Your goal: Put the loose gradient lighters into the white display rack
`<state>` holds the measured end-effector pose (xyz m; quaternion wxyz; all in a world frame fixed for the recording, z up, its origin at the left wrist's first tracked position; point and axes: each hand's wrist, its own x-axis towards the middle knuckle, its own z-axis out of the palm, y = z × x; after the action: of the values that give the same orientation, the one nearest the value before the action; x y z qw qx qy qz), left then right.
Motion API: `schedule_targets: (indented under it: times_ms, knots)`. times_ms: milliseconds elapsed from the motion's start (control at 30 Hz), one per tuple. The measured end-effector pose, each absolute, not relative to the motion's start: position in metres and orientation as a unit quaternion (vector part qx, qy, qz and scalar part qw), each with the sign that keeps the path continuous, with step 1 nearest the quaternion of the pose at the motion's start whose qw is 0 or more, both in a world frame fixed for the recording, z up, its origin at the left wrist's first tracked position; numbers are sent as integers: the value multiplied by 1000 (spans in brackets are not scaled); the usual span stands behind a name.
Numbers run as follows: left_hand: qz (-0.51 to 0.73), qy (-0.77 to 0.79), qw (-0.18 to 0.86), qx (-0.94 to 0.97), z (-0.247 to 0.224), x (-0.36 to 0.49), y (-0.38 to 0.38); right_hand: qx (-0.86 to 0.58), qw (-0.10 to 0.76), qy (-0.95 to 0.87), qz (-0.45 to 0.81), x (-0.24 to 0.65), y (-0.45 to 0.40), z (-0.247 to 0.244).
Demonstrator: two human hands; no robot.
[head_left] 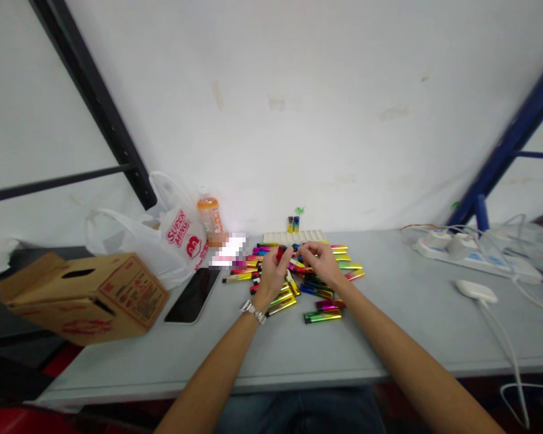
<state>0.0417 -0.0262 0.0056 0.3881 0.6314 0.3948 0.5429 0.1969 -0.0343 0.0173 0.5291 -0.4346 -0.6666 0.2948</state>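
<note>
Several shiny, multicoloured lighters (323, 316) lie in a loose pile on the grey table (389, 325). Over the pile, my left hand (273, 271), with a metal watch on its wrist, is closed on a red lighter (280, 252). Just to its right is my right hand (319, 259), its thumb and fingers pinched together near a small blue thing; what they hold is too small to make out. Behind the hands lies a white tray with a grid (294, 237). Two lighters (293, 224) stand upright at its back edge.
To the left are a cardboard box (117, 295), a black phone (193, 295), a white plastic bag (172, 235) and an orange bottle (209, 212). A white power strip (479, 259) with plugs and cables, and a white adapter (476, 291), lie on the right. A wall stands behind.
</note>
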Motion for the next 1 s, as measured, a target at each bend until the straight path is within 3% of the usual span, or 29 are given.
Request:
schedule_targets:
  times_ms: [333,600,1000]
  knots:
    - [521,480,277,649,9,47,-24,-437,509,-687,281,191,-37,14]
    - [547,423,320,647,10,45,-30,-444,496,-696,272,189,-37,11]
    - [510,444,276,684,12,45,-32,-437,504,-693,272,188,-39,14]
